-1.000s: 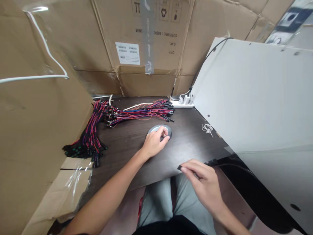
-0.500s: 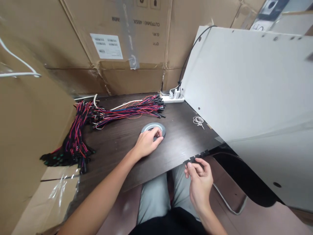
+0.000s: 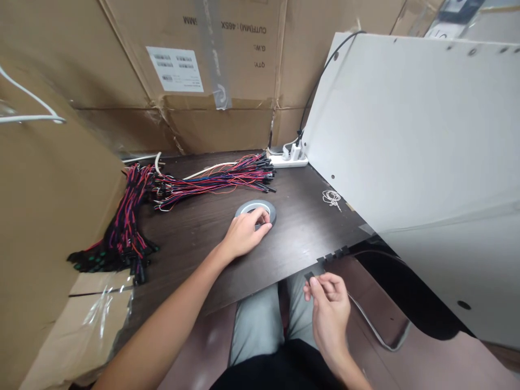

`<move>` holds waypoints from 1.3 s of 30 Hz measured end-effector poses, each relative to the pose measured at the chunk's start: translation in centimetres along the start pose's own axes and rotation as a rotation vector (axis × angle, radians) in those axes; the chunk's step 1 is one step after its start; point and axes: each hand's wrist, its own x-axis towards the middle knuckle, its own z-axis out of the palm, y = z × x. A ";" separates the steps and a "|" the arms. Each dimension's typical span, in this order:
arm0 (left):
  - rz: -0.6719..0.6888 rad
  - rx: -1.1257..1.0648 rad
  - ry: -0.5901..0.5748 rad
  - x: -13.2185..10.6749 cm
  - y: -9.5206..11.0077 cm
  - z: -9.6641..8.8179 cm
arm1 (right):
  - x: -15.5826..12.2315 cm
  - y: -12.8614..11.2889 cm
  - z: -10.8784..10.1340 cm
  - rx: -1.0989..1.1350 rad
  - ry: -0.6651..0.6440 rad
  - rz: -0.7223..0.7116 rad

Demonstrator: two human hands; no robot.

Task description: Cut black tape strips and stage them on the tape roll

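Note:
My left hand (image 3: 244, 234) rests on a grey roll of tape (image 3: 260, 208) lying flat on the dark wooden table (image 3: 203, 254), fingers curled over its near rim. My right hand (image 3: 329, 303) is below the table's front edge, over my lap, pinching a small black piece of tape (image 3: 312, 274) between thumb and fingers. More short black tape pieces (image 3: 335, 253) stick along the table's front edge, just above that hand.
Two bundles of red, blue and black wires with connectors lie at the back (image 3: 219, 181) and at the left (image 3: 122, 227). A white power strip (image 3: 289, 159) sits at the back. Cardboard boxes (image 3: 227, 65) wall the rear and left; a white panel (image 3: 414, 141) stands right.
My right hand has pulled back from the table edge toward my lap, taking one black tape piece with it. The left hand stays on the tape roll.

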 end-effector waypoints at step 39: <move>-0.022 -0.056 -0.008 0.1 -0.4 -0.2 | 3.0 4.3 -1.2 -0.055 -0.093 0.114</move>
